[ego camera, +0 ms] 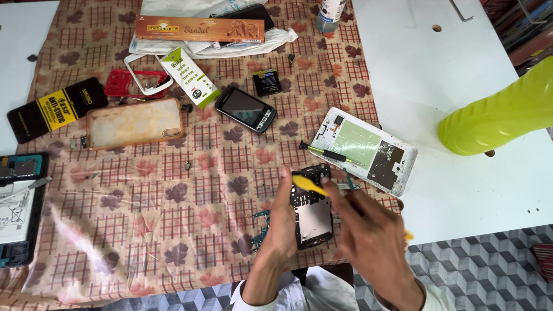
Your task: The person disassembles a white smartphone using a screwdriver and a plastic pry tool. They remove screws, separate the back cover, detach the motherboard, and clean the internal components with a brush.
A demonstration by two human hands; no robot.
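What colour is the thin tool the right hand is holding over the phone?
Yellow: the thin pry tool in the right hand, seen in the head view.

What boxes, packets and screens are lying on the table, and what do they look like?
Incense box: top middle, long, flat, orange.
Cable box: below it, slim, white and green, tilted.
Black packet: far left, flat, with a yellow label.
Small phone: middle, rounded, black, dark screen.
Clear phone case: left of centre, rectangular, yellowish.
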